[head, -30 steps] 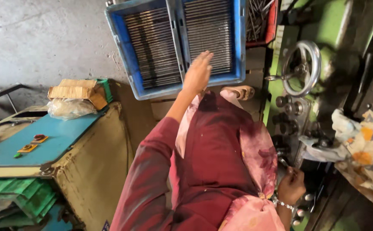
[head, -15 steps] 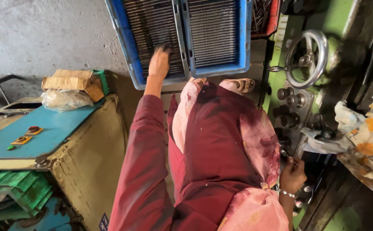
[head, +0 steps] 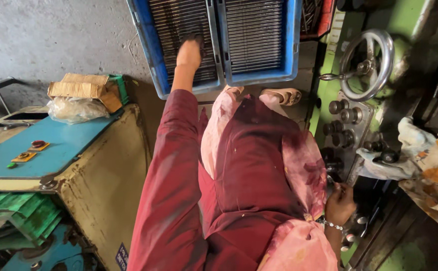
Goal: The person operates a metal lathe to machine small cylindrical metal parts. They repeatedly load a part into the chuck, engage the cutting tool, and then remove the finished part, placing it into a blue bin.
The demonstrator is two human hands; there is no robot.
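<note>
Left hand (head: 189,52) reaches into the blue crate (head: 151,47) at twelve o'clock, fingers closing on thin metal rods (head: 179,20); none lifted yet. Right hand (head: 339,203) grips a lathe (head: 409,20) lever at four o'clock.

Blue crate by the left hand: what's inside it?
The blue crate holds two compartments packed with rows of thin dark metal rods. The left hand reaches into the left compartment, covering the rods beneath it. What lies under the rods is hidden.

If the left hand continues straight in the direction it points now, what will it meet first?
The left hand already reaches into the blue crate; straight on, it would probably first meet the thin metal rods lying there, though depth is unclear.
</note>
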